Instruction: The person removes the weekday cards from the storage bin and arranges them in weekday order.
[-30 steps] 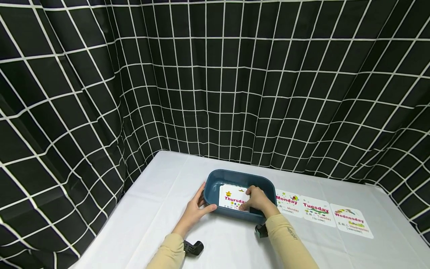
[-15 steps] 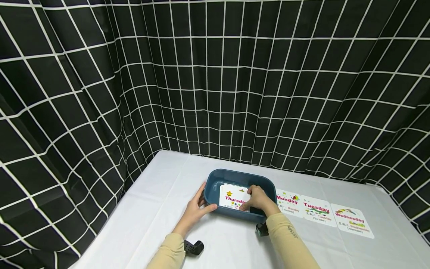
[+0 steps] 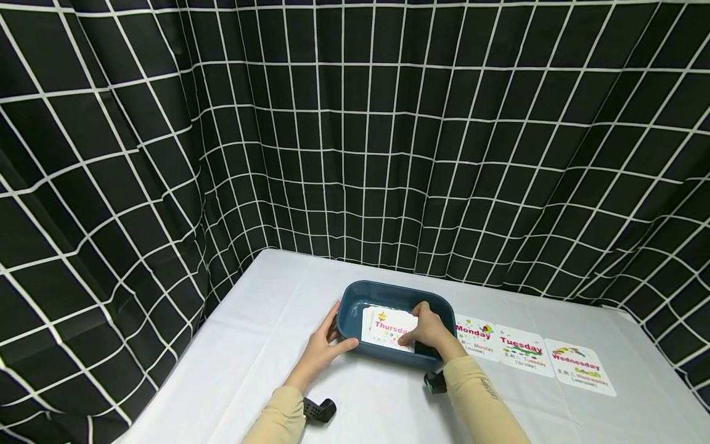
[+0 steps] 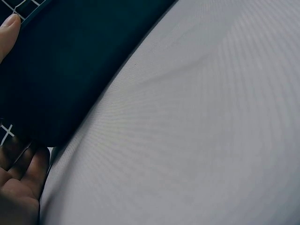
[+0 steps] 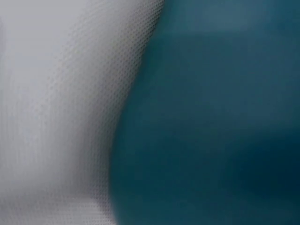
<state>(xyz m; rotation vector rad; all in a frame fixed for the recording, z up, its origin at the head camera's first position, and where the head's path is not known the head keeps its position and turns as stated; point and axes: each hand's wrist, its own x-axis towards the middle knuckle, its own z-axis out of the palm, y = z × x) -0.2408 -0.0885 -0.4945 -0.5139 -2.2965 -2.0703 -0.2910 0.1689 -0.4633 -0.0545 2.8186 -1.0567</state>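
A dark blue plastic bin (image 3: pixel 383 354) stands on the white-covered table. My left hand (image 3: pixel 324 346) holds its left end, with the thumb at the front rim and the fingers along the outer side. In the left wrist view, the thumb (image 4: pixel 8 35) and fingers (image 4: pixel 35 171) show around the bin's end. Inside the bin lies a white "Thursday" card (image 3: pixel 388 327), with another white edge showing under its left side. My right hand (image 3: pixel 429 328) reaches in and grips this card by its right end, thumb on its face. The right wrist view shows only the bin wall (image 5: pixel 211 93) and tablecloth.
To the right of the bin lie a "Monday" card (image 3: pixel 476 336), a "Tuesday" card (image 3: pixel 524 350) and a "Wednesday" card (image 3: pixel 579 366) in a row. Black curtains (image 3: pixel 355 142) with white grid lines hang behind and beside the table (image 3: pixel 238 351).
The Thursday card has slid slightly right within the bin, uncovering a white edge beneath its left side. My right thumb has shifted slightly with it; the left hand has stayed put.
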